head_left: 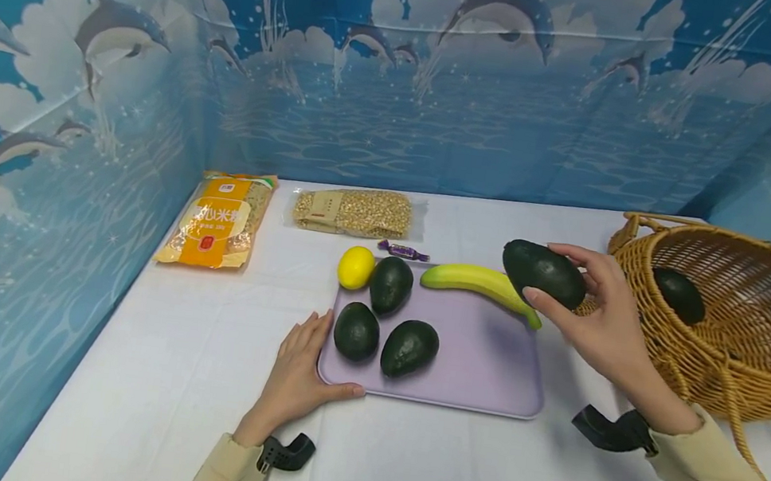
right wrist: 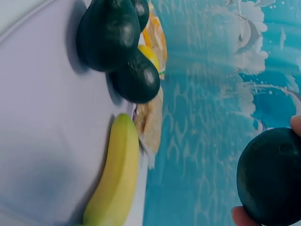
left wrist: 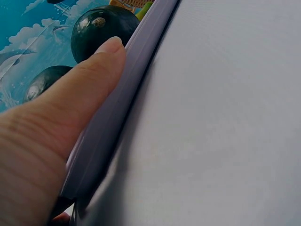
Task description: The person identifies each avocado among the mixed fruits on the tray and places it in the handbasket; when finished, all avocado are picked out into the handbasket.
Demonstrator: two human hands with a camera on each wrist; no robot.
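White tabletop (head_left: 160, 373) with lilac tray (head_left: 485, 373)

Left hand (head_left: 301, 363): fingers straight, thumb spread wide, touching the tray's near-left corner, gripping nothing. Three avocados (head_left: 410, 349): on the tray, left half. Right hand (head_left: 601, 311): thumb and fingers pinched round a held avocado (head_left: 542, 272), raised at the tray's far-right corner. Banana (head_left: 467, 278): far edge. Lemon (head_left: 356, 268): far-left corner. Wicker basket (head_left: 745, 369), right: another avocado (head_left: 679, 297) inside. Beyond: wrapped candy (head_left: 403, 251), kernel bag (head_left: 370, 214), orange-labelled packet (head_left: 217, 224). Rear: dolphin backdrop (head_left: 441, 143).

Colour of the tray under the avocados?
Pale purple, lilac-like; the tray shows best in the head view.
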